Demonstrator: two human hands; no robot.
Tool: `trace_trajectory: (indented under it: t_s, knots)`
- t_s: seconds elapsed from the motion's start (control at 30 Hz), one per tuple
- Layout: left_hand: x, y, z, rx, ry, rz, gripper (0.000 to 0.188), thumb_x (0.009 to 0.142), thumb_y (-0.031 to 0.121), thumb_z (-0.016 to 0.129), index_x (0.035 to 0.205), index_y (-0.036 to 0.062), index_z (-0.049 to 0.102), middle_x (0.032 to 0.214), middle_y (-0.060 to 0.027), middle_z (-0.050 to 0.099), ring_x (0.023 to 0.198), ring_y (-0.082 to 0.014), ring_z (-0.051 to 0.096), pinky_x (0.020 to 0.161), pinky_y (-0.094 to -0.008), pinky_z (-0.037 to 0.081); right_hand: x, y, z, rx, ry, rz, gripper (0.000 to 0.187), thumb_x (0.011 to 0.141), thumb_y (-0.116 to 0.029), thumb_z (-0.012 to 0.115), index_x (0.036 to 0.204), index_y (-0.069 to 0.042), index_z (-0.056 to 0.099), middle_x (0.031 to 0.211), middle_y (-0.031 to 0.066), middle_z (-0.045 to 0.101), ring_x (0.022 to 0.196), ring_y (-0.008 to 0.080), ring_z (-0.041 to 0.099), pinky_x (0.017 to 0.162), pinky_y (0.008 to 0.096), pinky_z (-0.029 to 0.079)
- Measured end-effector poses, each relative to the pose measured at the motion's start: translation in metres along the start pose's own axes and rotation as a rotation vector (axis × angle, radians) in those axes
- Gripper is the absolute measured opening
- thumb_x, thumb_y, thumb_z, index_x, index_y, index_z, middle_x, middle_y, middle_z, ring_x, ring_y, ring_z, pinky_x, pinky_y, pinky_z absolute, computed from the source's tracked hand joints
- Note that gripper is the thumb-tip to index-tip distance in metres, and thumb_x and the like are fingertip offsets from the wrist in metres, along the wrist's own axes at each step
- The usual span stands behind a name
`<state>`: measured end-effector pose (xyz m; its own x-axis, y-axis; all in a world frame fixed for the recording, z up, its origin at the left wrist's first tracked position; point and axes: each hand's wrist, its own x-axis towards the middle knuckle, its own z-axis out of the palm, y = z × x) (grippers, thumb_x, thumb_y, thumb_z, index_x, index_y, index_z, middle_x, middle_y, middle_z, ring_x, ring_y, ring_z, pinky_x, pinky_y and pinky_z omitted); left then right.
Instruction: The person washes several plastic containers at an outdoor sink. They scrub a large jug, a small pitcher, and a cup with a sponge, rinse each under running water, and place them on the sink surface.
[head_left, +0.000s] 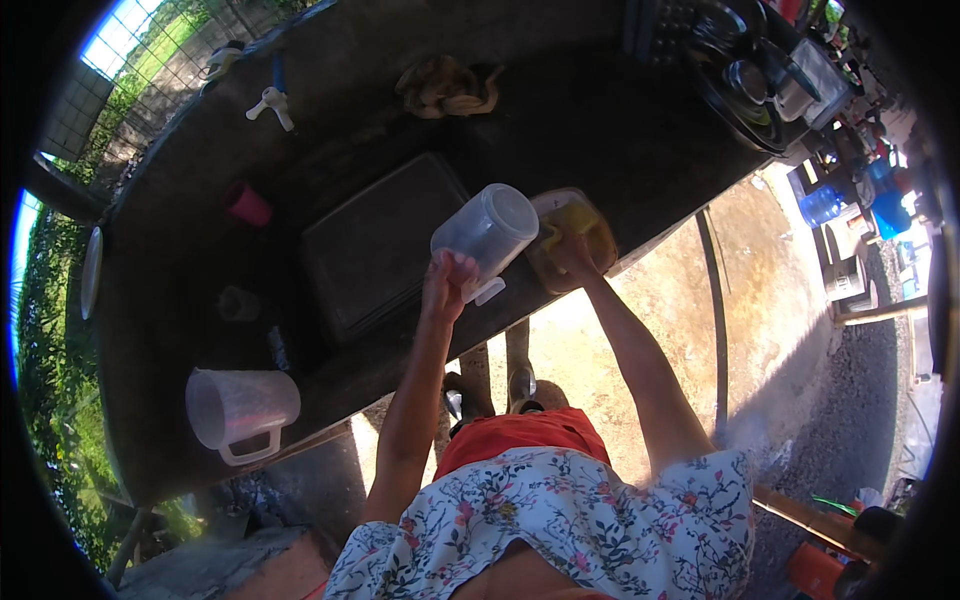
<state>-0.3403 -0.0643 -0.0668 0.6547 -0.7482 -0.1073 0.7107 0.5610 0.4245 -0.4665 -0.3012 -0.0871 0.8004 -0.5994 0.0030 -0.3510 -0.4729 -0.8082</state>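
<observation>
My left hand (450, 284) is wrapped round the lower part of a translucent plastic pitcher (488, 228), tilted above the dark counter. The pitcher's smooth round end points up and to the right, and a pale handle juts out near my fingers. My right hand (572, 256) reaches into a shallow rectangular plastic tub (602, 226) just right of the pitcher. Something yellowish (574, 217) shows inside that tub. The fingers of this hand are curled downward and partly hidden, so what they grip is unclear.
A second translucent pitcher (243, 408) stands at the counter's left end. A dark rectangular tray (385, 235), a pink cup (248, 204) and a small clear cup (237, 303) are nearby. A white tap (271, 108), a crumpled cloth (445, 88) and stacked pots (745, 82) are farther back.
</observation>
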Motion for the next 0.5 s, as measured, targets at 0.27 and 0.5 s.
trace_trajectory:
  t_s: [0.27, 0.5]
  knots:
    - [0.017, -0.035, 0.073, 0.696, -0.048, 0.085, 0.011, 0.089, 0.014, 0.056, 0.087, 0.0038, 0.052, 0.081, -0.0102, 0.062, 0.068, -0.0192, 0.064, 0.063, -0.0328, 0.054, 0.004, 0.024, -0.013, 1.494, -0.007, 0.017, 0.036, 0.088, -0.029, 0.049, 0.116, -0.006, 0.054, 0.102, 0.0095, 0.061, 0.098, 0.0207, 0.059, 0.08, 0.0357, 0.05]
    - [0.037, -0.04, 0.099, 1.124, 0.114, 0.298, 0.009, 0.088, 0.008, 0.054, 0.082, 0.0013, 0.052, 0.069, -0.0093, 0.061, 0.06, -0.0157, 0.062, 0.054, -0.0272, 0.052, 0.009, -0.032, -0.018, 0.985, 0.341, -0.055, 0.033, 0.094, -0.027, 0.045, 0.112, -0.003, 0.058, 0.105, 0.0097, 0.061, 0.1, 0.0188, 0.058, 0.087, 0.0311, 0.044]
